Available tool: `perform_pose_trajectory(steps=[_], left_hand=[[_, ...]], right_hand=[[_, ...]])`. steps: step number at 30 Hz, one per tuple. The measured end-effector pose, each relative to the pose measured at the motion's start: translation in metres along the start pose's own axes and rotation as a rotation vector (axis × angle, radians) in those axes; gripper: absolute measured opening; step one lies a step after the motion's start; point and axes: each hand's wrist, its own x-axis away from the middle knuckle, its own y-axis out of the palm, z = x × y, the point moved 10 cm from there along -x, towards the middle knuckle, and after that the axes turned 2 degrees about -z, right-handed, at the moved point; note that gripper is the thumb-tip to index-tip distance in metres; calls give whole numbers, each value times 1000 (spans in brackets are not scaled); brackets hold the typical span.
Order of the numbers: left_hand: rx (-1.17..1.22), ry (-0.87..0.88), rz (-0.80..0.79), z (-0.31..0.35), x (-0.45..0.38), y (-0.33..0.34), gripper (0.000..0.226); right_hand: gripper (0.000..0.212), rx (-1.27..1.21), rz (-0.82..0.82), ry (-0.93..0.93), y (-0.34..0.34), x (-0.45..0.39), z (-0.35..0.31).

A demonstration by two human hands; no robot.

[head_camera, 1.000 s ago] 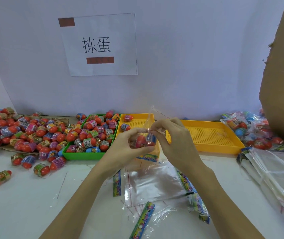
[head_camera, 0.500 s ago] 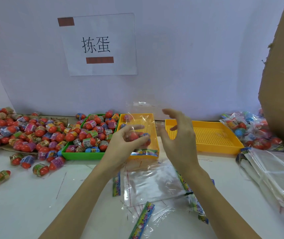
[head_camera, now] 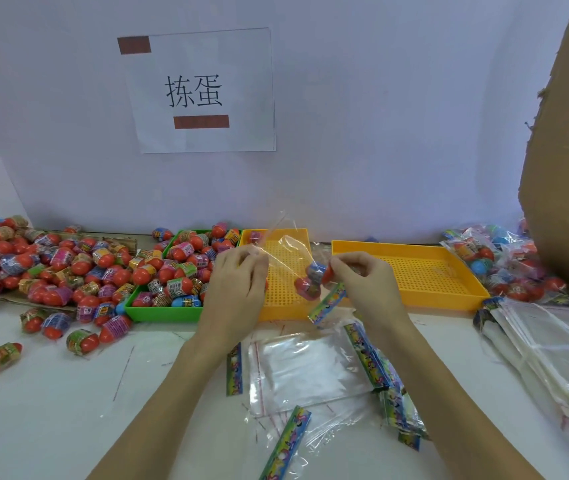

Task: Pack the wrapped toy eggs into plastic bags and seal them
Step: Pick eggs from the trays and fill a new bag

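both hands holding clear bag (head_camera: 288, 252) w/ 2 eggs (head_camera: 312, 280): left hand (head_camera: 238, 285) pinching flimsy slippery film, right hand (head_camera: 362, 282) gripping egg end; prob light, hard.

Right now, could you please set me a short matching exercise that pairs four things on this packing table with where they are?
Things:
1. green tray
2. right-hand yellow tray
3. clear bag with eggs
4. flat empty bag

Places:
A. held up between left hand and right hand
B. lying on the table below the hands
C. left of both yellow trays, full of eggs
D. beside the pile of packed bags, holding no eggs

Pairs: 1-C, 2-D, 3-A, 4-B
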Motion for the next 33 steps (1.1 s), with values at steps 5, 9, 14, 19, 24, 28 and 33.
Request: perform_pose_trajectory(steps=[5, 9, 14, 19, 24, 28, 33], left_hand=[[-415, 15, -252, -13, 1, 27, 44], [-244, -19, -181, -12, 0, 15, 28], [-246, -130, -163, -24, 0, 10, 16], [-208, -137, -86, -24, -1, 4, 11], [-346, -81, 9, -16, -3, -9, 24], [-592, -183, -123, -33, -5, -4, 36], [-354, -117, 23, -22, -8, -16, 28]], right_hand=[[12, -52, 22, 78, -1, 1, 11], [10, -58, 27, 91, -1, 0, 12], [13, -4, 39, 100, -7, -3, 12], [13, 34, 50, 92, -12, -6, 12], [11, 105, 81, 47, -17, -7, 8], [10, 164, 92, 9, -20, -7, 4], [12, 189, 83, -16, -18, -8, 3]])
